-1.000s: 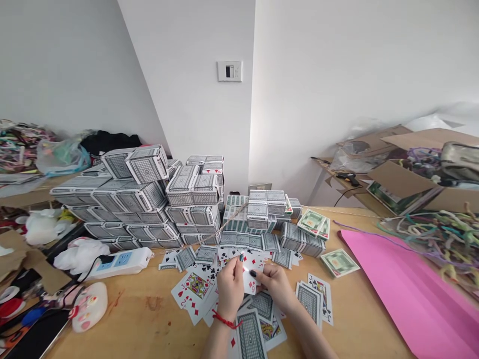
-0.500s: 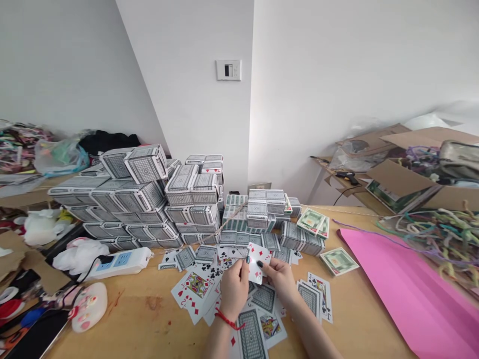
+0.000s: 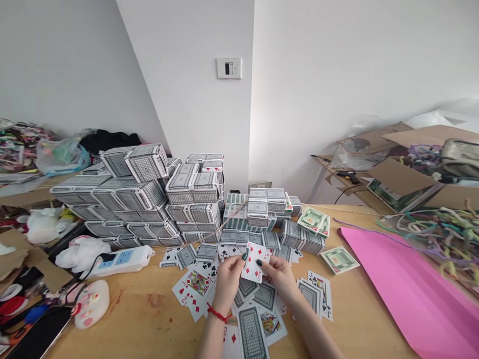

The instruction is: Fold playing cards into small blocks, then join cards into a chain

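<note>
My left hand [image 3: 228, 282], with a red thread at the wrist, and my right hand [image 3: 280, 277] together pinch one red diamonds playing card [image 3: 255, 262], held tilted and face up above the wooden table [image 3: 142, 324]. Each hand grips one side edge of the card. Beneath them lie loose playing cards [image 3: 194, 291], some face up and some showing their grey patterned backs [image 3: 250, 334]. Just beyond my hands rises a large heap of grey patterned card boxes [image 3: 149, 199].
A white power strip [image 3: 119, 262] and a white-pink object [image 3: 92, 304] lie at the left. A pink sheet [image 3: 404, 294] covers the right side. Green card packs [image 3: 339, 260] sit near it. Cardboard boxes [image 3: 407, 184] and tangled cords [image 3: 441, 234] stand at the far right.
Both hands have lifted the diamonds card off the pile and raised it slightly, tilting its face upward; the left hand shifted a little left.
</note>
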{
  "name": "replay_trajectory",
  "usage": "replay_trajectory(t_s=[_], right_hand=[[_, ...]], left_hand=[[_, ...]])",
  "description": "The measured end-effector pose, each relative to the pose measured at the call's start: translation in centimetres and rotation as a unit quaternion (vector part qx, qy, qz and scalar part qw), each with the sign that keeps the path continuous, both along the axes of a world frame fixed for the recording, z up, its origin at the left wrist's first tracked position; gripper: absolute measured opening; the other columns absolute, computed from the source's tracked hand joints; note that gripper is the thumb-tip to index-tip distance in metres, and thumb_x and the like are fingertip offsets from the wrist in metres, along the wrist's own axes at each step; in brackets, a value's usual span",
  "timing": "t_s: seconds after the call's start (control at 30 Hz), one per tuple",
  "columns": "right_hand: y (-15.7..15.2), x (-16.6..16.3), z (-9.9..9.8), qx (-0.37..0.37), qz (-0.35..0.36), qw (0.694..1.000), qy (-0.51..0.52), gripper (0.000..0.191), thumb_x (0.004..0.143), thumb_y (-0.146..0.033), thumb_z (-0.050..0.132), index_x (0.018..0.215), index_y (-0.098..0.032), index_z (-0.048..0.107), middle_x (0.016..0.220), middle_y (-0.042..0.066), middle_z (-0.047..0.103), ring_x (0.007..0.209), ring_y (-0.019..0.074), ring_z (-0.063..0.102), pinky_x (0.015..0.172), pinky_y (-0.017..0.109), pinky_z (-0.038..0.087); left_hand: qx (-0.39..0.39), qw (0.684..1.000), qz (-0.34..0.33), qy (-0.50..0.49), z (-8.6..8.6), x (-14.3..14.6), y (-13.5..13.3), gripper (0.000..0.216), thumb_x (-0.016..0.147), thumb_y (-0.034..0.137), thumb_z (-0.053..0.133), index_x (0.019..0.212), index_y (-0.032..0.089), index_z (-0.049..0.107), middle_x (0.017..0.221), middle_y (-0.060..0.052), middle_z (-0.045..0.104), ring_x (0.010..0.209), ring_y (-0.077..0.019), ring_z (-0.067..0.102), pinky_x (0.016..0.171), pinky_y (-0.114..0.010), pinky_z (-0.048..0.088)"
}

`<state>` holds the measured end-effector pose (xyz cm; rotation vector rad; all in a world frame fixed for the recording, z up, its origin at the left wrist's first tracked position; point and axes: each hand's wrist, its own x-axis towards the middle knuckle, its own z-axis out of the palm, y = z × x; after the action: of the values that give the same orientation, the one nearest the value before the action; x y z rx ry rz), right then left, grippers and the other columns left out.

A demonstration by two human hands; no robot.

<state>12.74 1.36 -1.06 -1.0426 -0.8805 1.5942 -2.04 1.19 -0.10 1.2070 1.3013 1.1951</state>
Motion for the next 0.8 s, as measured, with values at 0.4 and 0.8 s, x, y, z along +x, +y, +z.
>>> replay_trajectory(t_s=[0.4, 0.8], right_hand=[[-0.02, 0.14, 0.11, 0.011, 0.045, 0.998, -0.039, 0.032, 0.057, -0.044, 0.072, 0.059, -0.015, 0.057, 0.051, -0.001, 0.058, 0.045, 0.0114, 0.052, 0.044, 0.024, 0.044], [-0.03, 0.01, 0.57, 0.007, 0.074, 0.995, -0.066, 0.034, 0.054, -0.046, 0.072, 0.056, -0.016, 0.056, 0.046, -0.002, 0.055, 0.04, 0.0103, 0.049, 0.041, 0.023, 0.042]], left_hand=[[0.043, 0.997, -0.047, 0.054, 0.53, -0.24, -0.36, 0.03, 0.079, 0.033, 0.045, 0.056, 0.019, 0.032, 0.053, 0.007, 0.026, 0.049, -0.0084, 0.028, 0.047, -0.02, 0.026], [0.029, 0.987, -0.033, 0.153, 0.01, 0.27, -0.49, 0.036, 0.083, 0.039, 0.034, 0.053, 0.02, 0.029, 0.046, 0.006, 0.028, 0.043, -0.0089, 0.026, 0.043, -0.022, 0.021]])
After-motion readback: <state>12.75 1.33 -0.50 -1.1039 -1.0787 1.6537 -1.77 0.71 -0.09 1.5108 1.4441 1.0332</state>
